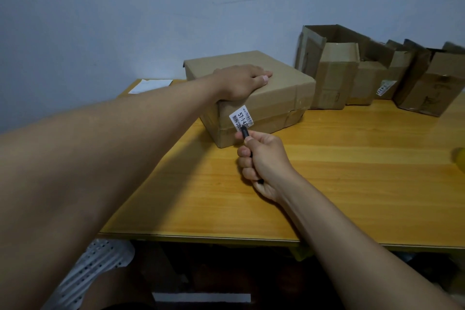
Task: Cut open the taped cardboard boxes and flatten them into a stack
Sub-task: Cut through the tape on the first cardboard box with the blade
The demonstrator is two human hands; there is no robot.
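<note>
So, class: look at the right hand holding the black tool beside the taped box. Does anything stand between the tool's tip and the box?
Nothing visible does. The right hand holds the black tool with its tip at the white label on the near side of the taped box. The left hand rests on the box top, clear of that side.

Single head-worn wide-angle view, set above the near edge of the tabletop [327,171], facing forward and down toward the far wall [125,7], close over both forearms, the frame reaching from the floor below the near edge to boxes at far right.
</note>
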